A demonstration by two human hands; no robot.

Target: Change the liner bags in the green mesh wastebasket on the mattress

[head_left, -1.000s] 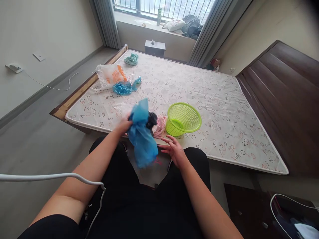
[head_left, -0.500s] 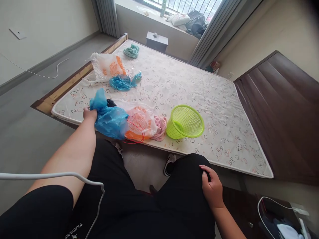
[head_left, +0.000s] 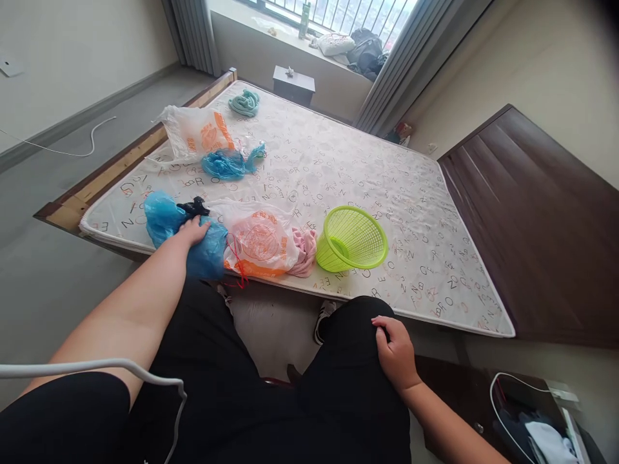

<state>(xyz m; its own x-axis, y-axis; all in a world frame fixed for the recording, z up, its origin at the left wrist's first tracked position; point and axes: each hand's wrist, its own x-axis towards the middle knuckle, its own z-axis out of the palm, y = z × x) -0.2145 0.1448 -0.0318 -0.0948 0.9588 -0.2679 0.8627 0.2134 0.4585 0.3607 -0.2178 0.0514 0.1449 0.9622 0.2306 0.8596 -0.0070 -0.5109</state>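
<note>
My left hand [head_left: 194,231] lies on a crumpled blue plastic bag [head_left: 210,251] at the near edge of the mattress, its fingers stretched out. Just beyond the fingertips is a small black bundle [head_left: 194,206], perhaps cloth or plastic. To the right sits a white plastic bag with orange print [head_left: 261,240], with a thin red cord [head_left: 236,261] by its left side. Pink cloth [head_left: 304,250] rests between that bag and a lime-green mesh basket [head_left: 353,238], which stands upright. My right hand [head_left: 395,348] rests on my right knee, fingers loosely bent and holding nothing.
Farther back on the mattress [head_left: 411,212] lie another white-and-orange bag [head_left: 198,132], a second blue bag [head_left: 225,164] and a coiled teal cloth [head_left: 244,103]. A wooden bed frame edges the left side; a dark headboard [head_left: 536,238] rises at right. A white cable [head_left: 97,367] crosses my left arm.
My left hand has let go of the blue bag's gathered left end and moved right onto its top. That end has sagged down to the left. My right hand stays on the knee.
</note>
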